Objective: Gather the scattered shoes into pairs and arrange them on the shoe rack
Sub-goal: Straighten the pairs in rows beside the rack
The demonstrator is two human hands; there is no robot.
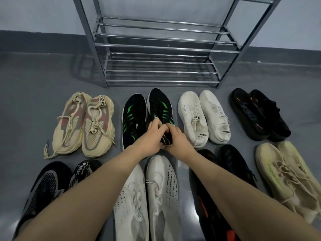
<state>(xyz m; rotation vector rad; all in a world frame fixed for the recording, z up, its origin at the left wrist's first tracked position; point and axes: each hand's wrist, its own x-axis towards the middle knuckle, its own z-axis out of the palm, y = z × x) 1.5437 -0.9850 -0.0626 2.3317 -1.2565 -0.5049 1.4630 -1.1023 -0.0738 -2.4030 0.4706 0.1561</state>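
Two hands are meeting on the black & green shoe on the right [160,108] of its pair. Left hand [152,134] is curling its fingers [156,122] round the heel end of that shoe. Right hand [175,136] is closing on the same heel from the other side, w/ both hands touching. Its mate, the black & green shoe on the left [133,119], is lying just beside it, sides touching.

Shoes are sitting in pairs on the grey floor [31,105]. Back row, left to right: beige pair [85,124], black & green pair, white pair [203,117], black pair [260,113]. Front row: black & grey pair [46,186], white dotted pair [147,197], black pair w/ orange [213,197] partly hidden under the right arm, pale yellow pair [288,176].

Shoe rack [165,47] is standing behind the back row, by the wall, its metal bars bare.
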